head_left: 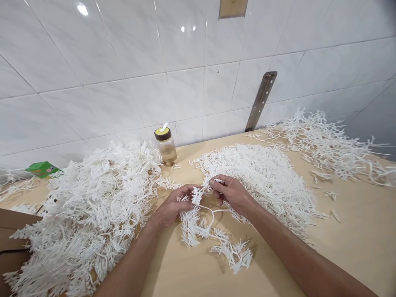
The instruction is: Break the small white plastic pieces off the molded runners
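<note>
White tiles with faint grey veining rose behind a tan surface strewn with pale, bristly plastic-like pieces. Near the middle of that surface, the left hand gripped one tufted part of a branched white sprig between thumb and fingers. Close beside it, the right hand pinched another part of the same sprig with thumb and forefinger, a few white tips poking out past the fingertips. Below the two hands, the rest of the sprig hung or lay over the surface, its smooth stem curving between feathery clusters; whether its lower end touched down was hard to tell.

Just beyond the right hand spread a dense, flattish pile of short white pieces. To the left of the left hand stood a taller, looser mound of white sprigs. Behind the hands, next to the mound, a clear bottle with a yellow and black lid stood upright, partly filled with brownish liquid. Farther out, a tangle of thin white stems lay at the far right, a dark metal bracket leaned near the wall, and a green box sat at the far left.
</note>
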